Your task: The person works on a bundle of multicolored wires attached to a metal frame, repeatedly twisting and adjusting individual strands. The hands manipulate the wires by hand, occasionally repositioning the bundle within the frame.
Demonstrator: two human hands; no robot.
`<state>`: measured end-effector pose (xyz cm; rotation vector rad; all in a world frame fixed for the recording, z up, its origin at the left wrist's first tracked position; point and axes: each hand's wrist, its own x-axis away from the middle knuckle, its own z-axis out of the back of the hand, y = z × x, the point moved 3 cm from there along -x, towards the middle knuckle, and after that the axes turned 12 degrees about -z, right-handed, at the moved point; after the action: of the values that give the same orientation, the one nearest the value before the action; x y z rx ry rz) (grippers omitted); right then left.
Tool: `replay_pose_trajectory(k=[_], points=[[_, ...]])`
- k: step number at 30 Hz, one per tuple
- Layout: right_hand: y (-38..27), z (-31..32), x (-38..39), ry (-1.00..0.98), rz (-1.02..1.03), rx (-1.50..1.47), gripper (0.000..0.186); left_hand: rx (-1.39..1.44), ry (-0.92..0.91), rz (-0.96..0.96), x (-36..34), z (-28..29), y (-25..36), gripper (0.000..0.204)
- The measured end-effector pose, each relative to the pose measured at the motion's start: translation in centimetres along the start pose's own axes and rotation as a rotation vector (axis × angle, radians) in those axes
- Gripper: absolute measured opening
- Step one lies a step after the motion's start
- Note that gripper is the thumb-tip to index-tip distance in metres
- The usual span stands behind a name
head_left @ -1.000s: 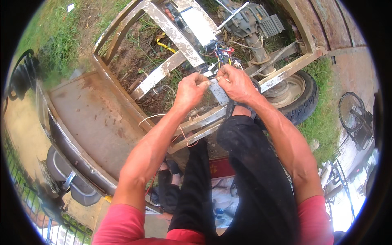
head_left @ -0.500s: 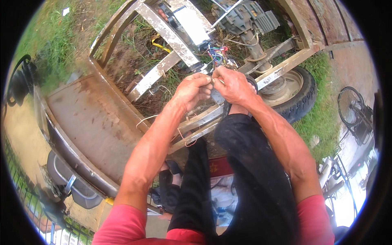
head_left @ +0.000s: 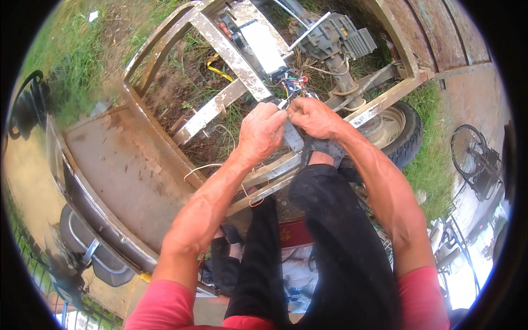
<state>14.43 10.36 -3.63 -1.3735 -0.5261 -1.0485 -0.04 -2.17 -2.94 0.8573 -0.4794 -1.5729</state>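
Observation:
My left hand (head_left: 262, 131) and my right hand (head_left: 315, 117) meet above the metal frame, fingertips almost touching. Both are closed in a pinch. Whatever lies between the fingers is too small and covered to make out, though a white connector (head_left: 282, 103) shows just beyond the left fingers. Right past the hands spreads a bundle of coloured wires (head_left: 293, 83), coming from the end of a white box with a finned edge (head_left: 263, 46). That box lies on a flaking painted crossbar (head_left: 234, 58) of the frame.
Beyond my right hand sit a grey finned motor and axle housing (head_left: 335, 36) and a wheel with a black tyre (head_left: 410, 129). A rusty sheet-metal panel (head_left: 126, 148) fills the left. Loose pale wire (head_left: 204, 166) sticks up near my left forearm. A bicycle (head_left: 470, 151) stands far right.
My left hand has turned so its back faces up more, with its fingers curled tighter. My right hand has shifted slightly down, and its fingers have bent in. The view has moved a little.

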Motion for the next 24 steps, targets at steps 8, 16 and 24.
replay_pose_trajectory(k=[8,16,24], points=[[0.7,-1.8,1.4,0.278,0.205,0.133,0.023,0.808,-0.036,0.964,1.4,-0.2,-2.3,0.025],[1.3,-2.3,1.7,0.353,0.368,0.214,0.017,0.954,-0.386,1.185,0.2,-1.1,-2.7,0.029],[1.5,-2.1,1.2,0.290,0.306,0.325,0.018,0.727,-0.401,0.896,1.2,-1.9,-2.5,0.023]])
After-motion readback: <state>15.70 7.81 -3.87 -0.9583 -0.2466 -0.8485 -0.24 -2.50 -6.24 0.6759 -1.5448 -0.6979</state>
